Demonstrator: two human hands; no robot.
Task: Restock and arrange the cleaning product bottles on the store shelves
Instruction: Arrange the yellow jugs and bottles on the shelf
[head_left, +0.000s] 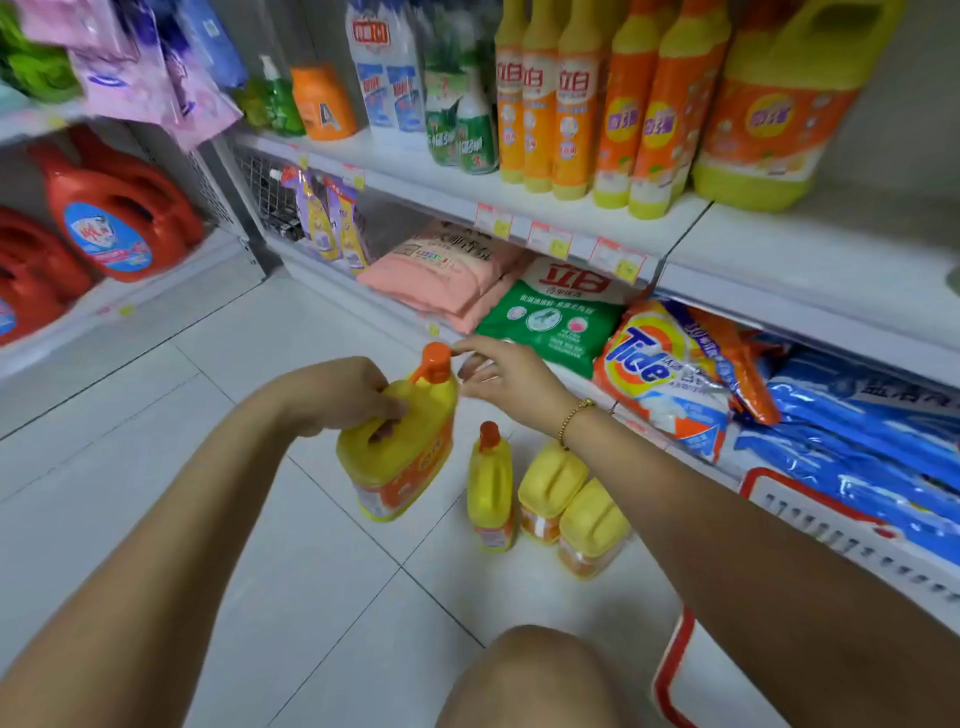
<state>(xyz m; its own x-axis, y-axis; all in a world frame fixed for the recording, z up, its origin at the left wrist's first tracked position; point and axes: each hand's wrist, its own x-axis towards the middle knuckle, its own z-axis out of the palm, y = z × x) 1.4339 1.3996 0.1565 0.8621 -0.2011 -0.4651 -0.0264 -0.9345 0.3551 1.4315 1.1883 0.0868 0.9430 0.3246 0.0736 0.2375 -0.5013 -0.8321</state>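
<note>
Fingers (387, 418) of left hand (340, 395) hooked through yellow jug (402, 462) handle to carry it, centre frame; right hand (511, 376) loose, fingertip on orange cap (435, 357), likely steadying; spare jugs (550, 491) on floor (260, 467) at 4 o'clock

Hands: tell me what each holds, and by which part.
The left hand grips the yellow jug by its handle. The right hand holds nothing; it hovers beside the orange cap.
</note>
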